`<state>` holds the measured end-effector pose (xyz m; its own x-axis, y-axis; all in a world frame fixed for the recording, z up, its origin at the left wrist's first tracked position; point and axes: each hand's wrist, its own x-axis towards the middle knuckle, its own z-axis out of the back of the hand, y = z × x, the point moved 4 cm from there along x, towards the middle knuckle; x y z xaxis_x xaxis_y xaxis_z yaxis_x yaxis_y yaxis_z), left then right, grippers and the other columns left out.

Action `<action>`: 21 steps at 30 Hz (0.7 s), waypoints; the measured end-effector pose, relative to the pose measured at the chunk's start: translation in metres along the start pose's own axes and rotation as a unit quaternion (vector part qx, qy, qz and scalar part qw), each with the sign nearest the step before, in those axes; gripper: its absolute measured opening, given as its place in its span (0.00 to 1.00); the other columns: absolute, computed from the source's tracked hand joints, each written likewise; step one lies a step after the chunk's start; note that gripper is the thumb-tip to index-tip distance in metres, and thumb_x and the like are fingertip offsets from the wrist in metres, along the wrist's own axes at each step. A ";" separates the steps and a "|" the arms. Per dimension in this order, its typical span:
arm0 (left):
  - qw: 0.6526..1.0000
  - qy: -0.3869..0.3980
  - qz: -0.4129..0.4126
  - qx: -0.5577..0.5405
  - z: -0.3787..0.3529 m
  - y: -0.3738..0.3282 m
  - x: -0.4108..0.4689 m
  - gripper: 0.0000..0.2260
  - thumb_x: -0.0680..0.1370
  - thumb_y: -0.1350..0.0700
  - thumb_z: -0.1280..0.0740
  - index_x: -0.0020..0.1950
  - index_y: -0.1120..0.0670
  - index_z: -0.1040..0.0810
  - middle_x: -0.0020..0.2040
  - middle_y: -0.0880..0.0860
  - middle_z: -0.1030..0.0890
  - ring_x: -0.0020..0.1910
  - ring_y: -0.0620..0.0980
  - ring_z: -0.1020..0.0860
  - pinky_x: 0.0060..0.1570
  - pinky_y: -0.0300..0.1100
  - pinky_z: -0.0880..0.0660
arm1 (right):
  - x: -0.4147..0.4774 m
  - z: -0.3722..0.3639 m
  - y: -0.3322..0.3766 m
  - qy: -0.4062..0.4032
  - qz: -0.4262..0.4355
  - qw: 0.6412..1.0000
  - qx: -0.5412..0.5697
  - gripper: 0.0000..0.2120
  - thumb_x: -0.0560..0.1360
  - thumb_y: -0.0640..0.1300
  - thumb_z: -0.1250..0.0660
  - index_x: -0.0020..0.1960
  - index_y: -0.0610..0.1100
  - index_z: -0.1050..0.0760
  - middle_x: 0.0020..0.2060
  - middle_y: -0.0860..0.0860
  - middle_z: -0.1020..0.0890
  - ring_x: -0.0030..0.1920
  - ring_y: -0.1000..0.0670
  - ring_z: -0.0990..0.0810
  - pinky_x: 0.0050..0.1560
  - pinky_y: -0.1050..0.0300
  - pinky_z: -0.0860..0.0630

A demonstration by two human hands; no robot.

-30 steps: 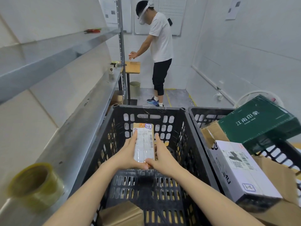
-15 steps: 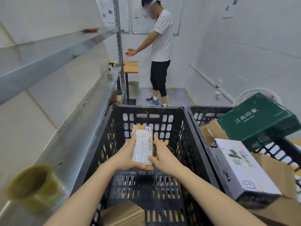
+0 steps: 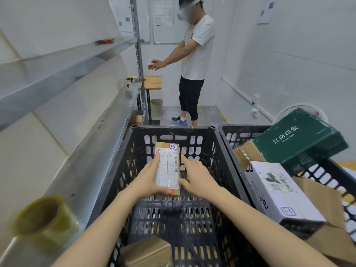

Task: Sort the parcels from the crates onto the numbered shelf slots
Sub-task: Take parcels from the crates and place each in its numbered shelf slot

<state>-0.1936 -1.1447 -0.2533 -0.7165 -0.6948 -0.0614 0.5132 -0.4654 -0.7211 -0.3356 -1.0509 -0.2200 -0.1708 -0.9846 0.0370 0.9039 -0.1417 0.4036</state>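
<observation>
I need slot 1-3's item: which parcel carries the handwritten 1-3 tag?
The slim brown parcel that the left hand holds in the left crate; the white box has a different tag, the green box shows none.

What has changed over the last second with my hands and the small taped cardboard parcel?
The right hand has eased off: its fingers now lie straight beside the small taped cardboard parcel, only the thumb by its edge. The left hand keeps gripping the parcel above the black plastic crate. The parcel itself, the dark green box and the white carton stayed put.
</observation>
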 end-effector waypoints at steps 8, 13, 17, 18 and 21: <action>0.996 -0.058 -0.063 0.019 0.033 -0.043 -0.008 0.59 0.63 0.46 0.19 0.79 0.40 0.61 0.78 0.45 0.43 0.76 0.47 0.43 0.73 0.57 0.40 | -0.019 0.075 0.030 -0.046 0.072 0.994 -0.067 0.34 0.79 0.48 0.35 0.79 0.47 0.48 0.71 0.47 0.30 0.71 0.46 0.35 0.70 0.51 0.39; 0.990 -0.110 -0.073 0.047 0.058 -0.074 -0.034 0.60 0.64 0.48 0.19 0.79 0.44 0.63 0.78 0.44 0.46 0.76 0.44 0.44 0.74 0.50 0.44 | -0.029 0.102 0.045 -0.059 0.109 0.990 -0.068 0.33 0.79 0.48 0.36 0.79 0.47 0.47 0.74 0.49 0.34 0.74 0.48 0.38 0.74 0.50 0.40; 0.981 -0.171 -0.053 0.074 0.066 -0.093 -0.072 0.61 0.64 0.47 0.19 0.79 0.46 0.64 0.79 0.45 0.47 0.75 0.44 0.44 0.72 0.44 0.44 | -0.048 0.121 0.064 -0.071 0.160 0.983 -0.047 0.33 0.79 0.49 0.35 0.79 0.47 0.46 0.73 0.49 0.32 0.72 0.48 0.34 0.71 0.49 0.36; 0.979 -0.184 -0.045 0.077 0.065 -0.097 -0.082 0.61 0.64 0.47 0.19 0.79 0.46 0.64 0.79 0.45 0.47 0.75 0.44 0.45 0.72 0.43 0.44 | -0.053 0.125 0.069 -0.074 0.181 0.980 -0.043 0.34 0.78 0.49 0.34 0.78 0.47 0.46 0.71 0.48 0.29 0.70 0.47 0.31 0.69 0.50 0.33; 0.970 -0.226 -0.021 0.084 0.060 -0.112 -0.114 0.61 0.64 0.48 0.19 0.79 0.45 0.64 0.79 0.45 0.47 0.76 0.44 0.45 0.72 0.43 0.44 | -0.074 0.135 0.081 -0.082 0.243 0.966 -0.027 0.33 0.77 0.49 0.33 0.78 0.48 0.44 0.65 0.50 0.24 0.63 0.48 0.25 0.63 0.51 0.28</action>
<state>-0.1407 -1.0460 -0.1236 -0.4778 -0.8253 0.3010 0.5848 -0.5545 -0.5921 -0.3031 -0.9753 -0.0664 0.2226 -0.9073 0.3568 0.9116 0.3234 0.2537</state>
